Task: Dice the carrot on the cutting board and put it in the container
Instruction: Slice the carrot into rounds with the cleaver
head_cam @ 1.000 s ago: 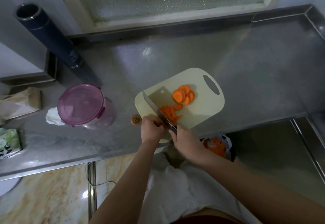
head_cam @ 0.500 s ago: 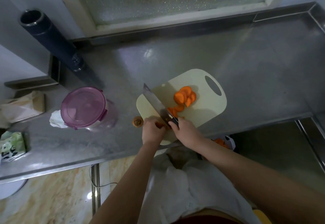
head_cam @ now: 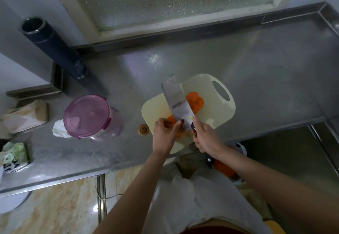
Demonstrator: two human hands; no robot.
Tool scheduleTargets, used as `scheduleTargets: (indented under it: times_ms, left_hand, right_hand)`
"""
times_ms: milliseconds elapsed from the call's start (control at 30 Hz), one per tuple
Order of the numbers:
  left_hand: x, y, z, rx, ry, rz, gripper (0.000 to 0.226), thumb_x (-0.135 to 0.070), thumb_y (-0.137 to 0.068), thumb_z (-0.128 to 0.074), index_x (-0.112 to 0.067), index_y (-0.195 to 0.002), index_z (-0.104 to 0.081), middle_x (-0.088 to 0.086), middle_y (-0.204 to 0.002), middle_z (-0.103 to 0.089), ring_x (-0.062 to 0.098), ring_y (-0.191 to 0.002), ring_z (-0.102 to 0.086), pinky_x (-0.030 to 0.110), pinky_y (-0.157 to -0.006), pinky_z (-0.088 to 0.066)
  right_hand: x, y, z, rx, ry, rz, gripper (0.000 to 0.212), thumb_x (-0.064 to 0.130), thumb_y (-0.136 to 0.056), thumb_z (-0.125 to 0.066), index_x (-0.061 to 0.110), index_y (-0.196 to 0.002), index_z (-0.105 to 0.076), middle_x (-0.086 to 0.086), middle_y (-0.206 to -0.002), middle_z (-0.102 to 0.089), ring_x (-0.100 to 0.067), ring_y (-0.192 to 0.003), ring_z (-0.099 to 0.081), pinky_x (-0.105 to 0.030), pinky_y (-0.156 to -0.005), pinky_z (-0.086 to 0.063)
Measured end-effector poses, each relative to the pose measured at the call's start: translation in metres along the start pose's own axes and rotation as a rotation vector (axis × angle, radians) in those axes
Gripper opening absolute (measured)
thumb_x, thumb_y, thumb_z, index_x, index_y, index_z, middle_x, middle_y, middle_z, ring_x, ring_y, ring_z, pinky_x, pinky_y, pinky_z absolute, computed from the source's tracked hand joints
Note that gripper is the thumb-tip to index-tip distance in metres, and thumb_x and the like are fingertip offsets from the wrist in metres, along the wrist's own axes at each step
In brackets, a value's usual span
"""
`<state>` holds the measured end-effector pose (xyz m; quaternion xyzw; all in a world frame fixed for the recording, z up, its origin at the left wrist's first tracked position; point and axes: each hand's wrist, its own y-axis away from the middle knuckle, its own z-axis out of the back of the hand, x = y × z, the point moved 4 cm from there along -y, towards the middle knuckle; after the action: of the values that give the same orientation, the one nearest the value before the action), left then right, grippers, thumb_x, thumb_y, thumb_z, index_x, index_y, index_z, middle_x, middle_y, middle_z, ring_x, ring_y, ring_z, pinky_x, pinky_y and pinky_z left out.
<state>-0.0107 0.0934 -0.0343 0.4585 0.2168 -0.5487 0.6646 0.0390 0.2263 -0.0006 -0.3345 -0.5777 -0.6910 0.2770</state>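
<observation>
Steel cleaver gripped in right hand, long axis away-leftward; left hand seemingly curled on the carrot.

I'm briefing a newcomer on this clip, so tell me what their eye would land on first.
The broad steel cleaver, gripped by the right hand, slants across the cream plastic cutting board in the middle of the grey steel counter. Bright orange carrot slices lie beside its blade, and the left hand holds more carrot pieces at the board's near edge. Left of the board stands a round clear container with a closed purple lid.
</observation>
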Motion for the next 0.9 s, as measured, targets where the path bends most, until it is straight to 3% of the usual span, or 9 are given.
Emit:
scheduleTargets:
  times_ms: [233,300,367,467,567,633,700,800,900]
  left_hand:
    - [-0.004,-0.006,0.003,0.006,-0.210,-0.057,0.020,-0.027,-0.089,-0.057,-0.006,-0.090,-0.058,0.008,-0.094,-0.051,0.022,-0.082,-0.051,0.033,-0.070,-0.042]
    - [0.001,-0.006,0.006,0.040,-0.277,-0.074,0.016,-0.016,-0.089,-0.053,-0.006,-0.099,-0.061,0.009,-0.096,-0.049,0.024,-0.086,-0.050,0.031,-0.072,-0.041]
    - [0.005,-0.008,0.009,0.048,-0.297,-0.096,0.026,-0.007,-0.088,-0.047,-0.006,-0.111,-0.062,0.012,-0.102,-0.050,0.030,-0.095,-0.051,0.033,-0.081,-0.043]
    - [-0.001,-0.010,0.025,-0.056,-0.247,-0.099,0.034,0.003,-0.088,-0.044,-0.007,-0.118,-0.056,0.012,-0.116,-0.048,0.024,-0.101,-0.051,0.030,-0.093,-0.041]
    - [-0.023,-0.015,0.055,-0.275,-0.092,-0.147,0.034,0.009,-0.085,-0.042,-0.003,-0.115,-0.053,0.013,-0.112,-0.049,0.023,-0.096,-0.051,0.032,-0.087,-0.041]
    - [-0.042,-0.014,0.078,-0.433,-0.031,-0.209,0.029,0.006,-0.087,-0.042,-0.003,-0.112,-0.053,0.010,-0.107,-0.048,0.022,-0.092,-0.050,0.029,-0.081,-0.041]
    - [-0.059,-0.013,0.093,-0.489,-0.017,-0.294,0.022,0.001,-0.089,-0.045,-0.006,-0.108,-0.055,0.003,-0.104,-0.045,0.016,-0.087,-0.049,0.024,-0.077,-0.040]
    - [-0.078,-0.015,0.093,-0.332,-0.087,-0.454,0.014,-0.007,-0.089,-0.055,-0.010,-0.102,-0.061,0.000,-0.100,-0.050,0.013,-0.083,-0.052,0.023,-0.075,-0.044]
    - [-0.079,-0.021,0.067,0.044,-0.217,-0.542,0.027,-0.019,-0.082,-0.070,-0.012,-0.107,-0.064,0.004,-0.104,-0.053,0.014,-0.090,-0.053,0.018,-0.078,-0.039]
  right_hand:
    - [-0.006,0.001,0.006,0.009,-0.030,-0.009,0.046,0.052,-0.097,-0.030,0.021,-0.064,-0.028,0.007,-0.042,-0.024,-0.008,-0.032,-0.020,-0.014,-0.035,-0.015]
    - [-0.005,0.002,0.008,0.010,-0.030,-0.013,0.045,0.053,-0.097,-0.031,0.021,-0.064,-0.028,0.005,-0.044,-0.023,-0.008,-0.032,-0.020,-0.015,-0.034,-0.015]
    - [-0.004,0.002,0.011,-0.001,0.031,0.012,0.046,0.052,-0.097,-0.032,0.019,-0.064,-0.031,0.003,-0.046,-0.025,-0.008,-0.032,-0.022,-0.017,-0.033,-0.017]
    - [0.000,0.000,0.023,-0.041,0.340,0.142,0.046,0.050,-0.097,-0.033,0.015,-0.068,-0.043,0.001,-0.052,-0.040,-0.007,-0.040,-0.039,-0.027,-0.044,-0.034]
    - [0.009,0.002,0.037,-0.037,0.653,0.284,0.041,0.048,-0.096,-0.037,0.014,-0.084,-0.057,-0.005,-0.076,-0.060,-0.018,-0.072,-0.058,-0.036,-0.070,-0.048]
    - [0.015,0.007,0.042,0.020,0.813,0.382,0.038,0.047,-0.096,-0.039,0.014,-0.086,-0.055,-0.002,-0.078,-0.061,-0.019,-0.073,-0.059,-0.038,-0.069,-0.048]
    - [0.018,0.010,0.045,0.048,0.969,0.485,0.037,0.050,-0.094,-0.041,0.016,-0.087,-0.054,0.000,-0.078,-0.062,-0.018,-0.072,-0.060,-0.035,-0.066,-0.048]
    - [0.017,0.014,0.046,0.088,1.148,0.665,0.040,0.056,-0.090,-0.041,0.020,-0.101,-0.056,0.003,-0.093,-0.067,-0.015,-0.084,-0.063,-0.030,-0.071,-0.050]
    - [0.017,0.018,0.044,0.100,1.310,0.778,0.050,0.063,-0.087,-0.032,0.025,-0.111,-0.054,0.006,-0.105,-0.066,-0.014,-0.095,-0.062,-0.031,-0.077,-0.051]
